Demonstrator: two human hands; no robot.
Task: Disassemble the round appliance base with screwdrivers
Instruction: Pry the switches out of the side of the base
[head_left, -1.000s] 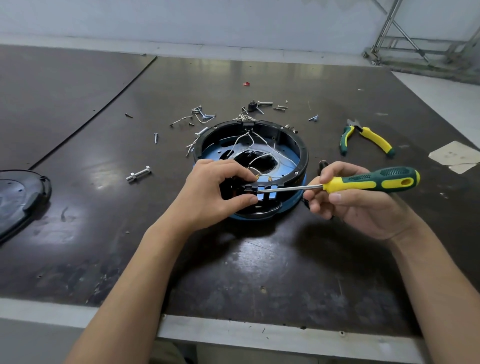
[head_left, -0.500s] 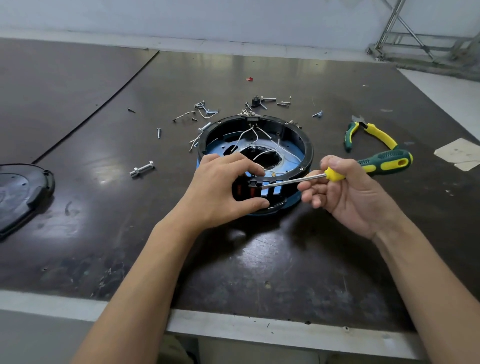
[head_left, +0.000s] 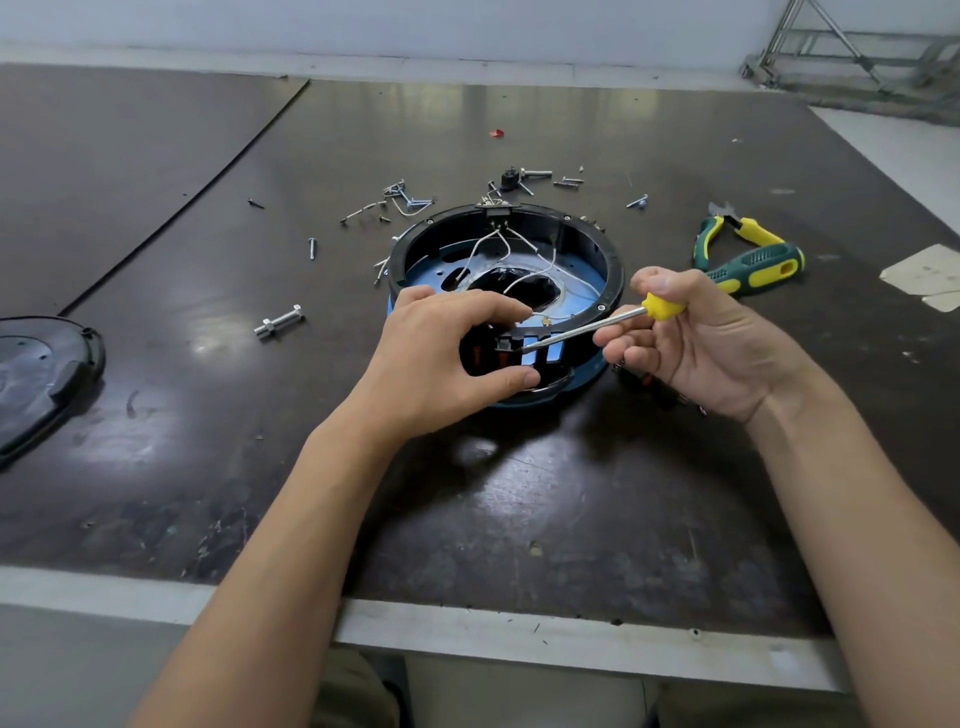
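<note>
Head view — right hand (head_left: 711, 343) grips screwdriver (head_left: 587, 325) at base (head_left: 614, 260).

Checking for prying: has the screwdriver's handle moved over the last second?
Yes. The screwdriver handle swung away from the person toward the pliers, now overlapping them in view; its tip stays at the base.

The round appliance base (head_left: 550, 212) sits flat on the table (head_left: 519, 519), open side up, cover off. It consists of a black outer ring and a blue floor plate with a dark central opening. White wires (head_left: 480, 244) run from the far rim down to the centre. The left hand (head_left: 441, 358) grips the near wall, fingers over the rim and thumb outside.

The screwdriver (head_left: 662, 306) has a green-and-yellow handle and a bare steel shaft. The right hand (head_left: 696, 348) holds it nearly level. Its tip meets a small black fitting (head_left: 506, 343) on the near wall.
</note>
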